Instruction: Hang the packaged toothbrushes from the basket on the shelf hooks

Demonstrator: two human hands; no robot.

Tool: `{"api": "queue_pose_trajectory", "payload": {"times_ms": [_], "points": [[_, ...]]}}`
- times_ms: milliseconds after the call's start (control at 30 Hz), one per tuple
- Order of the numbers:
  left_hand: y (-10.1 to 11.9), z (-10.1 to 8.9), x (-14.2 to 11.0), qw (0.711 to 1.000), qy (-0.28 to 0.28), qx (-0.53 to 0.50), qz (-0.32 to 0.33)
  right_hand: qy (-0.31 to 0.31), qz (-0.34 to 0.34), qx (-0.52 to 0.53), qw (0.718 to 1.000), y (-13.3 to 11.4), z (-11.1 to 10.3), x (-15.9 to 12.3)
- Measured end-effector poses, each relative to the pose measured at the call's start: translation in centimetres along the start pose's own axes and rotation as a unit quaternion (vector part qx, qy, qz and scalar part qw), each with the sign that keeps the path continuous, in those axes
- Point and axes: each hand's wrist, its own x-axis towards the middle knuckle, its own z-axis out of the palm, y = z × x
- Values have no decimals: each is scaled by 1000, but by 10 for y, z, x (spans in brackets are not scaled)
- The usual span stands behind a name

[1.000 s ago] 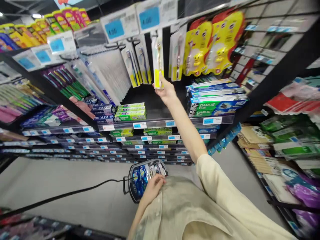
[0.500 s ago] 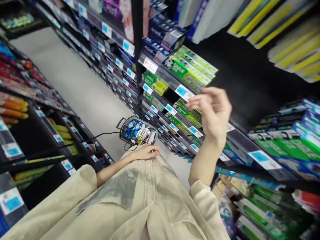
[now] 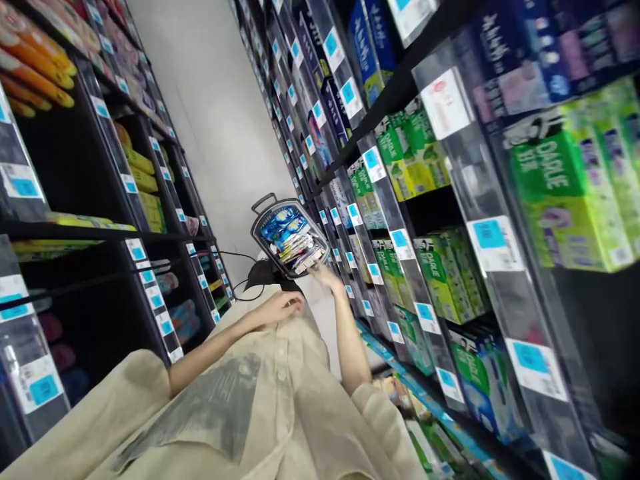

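Note:
My left hand (image 3: 280, 308) lies against the front of the beige shirt at waist height, its fingers curled inward; what they close on, if anything, is hidden. My right hand (image 3: 325, 276) reaches down to the near right corner of a dark grey shopping basket (image 3: 255, 230), fingers stretched out over the rim, with nothing visible in them. Inside the basket lie blue shiny packs (image 3: 284, 225) and a row of slim packages (image 3: 303, 252). The basket's handle (image 3: 264, 200) sticks up at its far side.
To the right, shelves carry green-yellow Darlie toothpaste boxes (image 3: 550, 187), dark blue boxes (image 3: 515, 60) and price tags (image 3: 495, 243). Shelves on the left hold orange packs (image 3: 37, 53) and yellow packs (image 3: 143, 170). A thin black cord (image 3: 237, 254) hangs near the basket; pale floor (image 3: 200, 87) runs ahead.
My right hand has left the toothpaste shelf and moved down and left to the basket. The view has turned, bringing the right shelves closer. My left hand stays at the waist.

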Motion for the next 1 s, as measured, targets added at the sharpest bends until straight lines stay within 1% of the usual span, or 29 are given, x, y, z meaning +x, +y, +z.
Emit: {"api": "queue_pose_trajectory", "payload": {"times_ms": [67, 100, 167, 267, 333, 433, 533, 600, 700, 767, 900, 1000], "points": [[-11, -3, -2, 999, 23, 22, -18, -65, 116, 37, 990, 29, 30, 17], [-16, -4, -1, 998, 33, 37, -26, -90, 156, 46, 983, 43, 43, 21], [-28, -4, 3, 996, 44, 67, -36, -113, 207, 51, 971, 70, 65, 25], [-46, 0, 17, 994, 45, 94, -43, -108, 260, 53, 958, 106, 90, 28], [-60, 6, 31, 992, 40, 114, -42, -90, 267, 55, 958, 129, 101, 35], [-84, 20, 55, 989, 30, 139, -46, -61, 252, 74, 963, 159, 113, 54], [-109, 42, 72, 991, 36, 113, -65, -47, 240, 99, 965, 184, 121, 80], [-125, 57, 77, 992, 38, 89, -79, -46, 235, 117, 964, 197, 125, 101], [-147, 78, 72, 994, 24, 57, -95, -44, 226, 147, 962, 212, 130, 141], [-162, 88, 63, 994, 14, 41, -104, -37, 219, 165, 961, 221, 136, 173], [-189, 94, 41, 989, -8, 50, -136, -22, 209, 187, 960, 242, 154, 238], [-200, 93, 30, 984, -33, 60, -163, -19, 212, 194, 958, 256, 172, 273]]}}
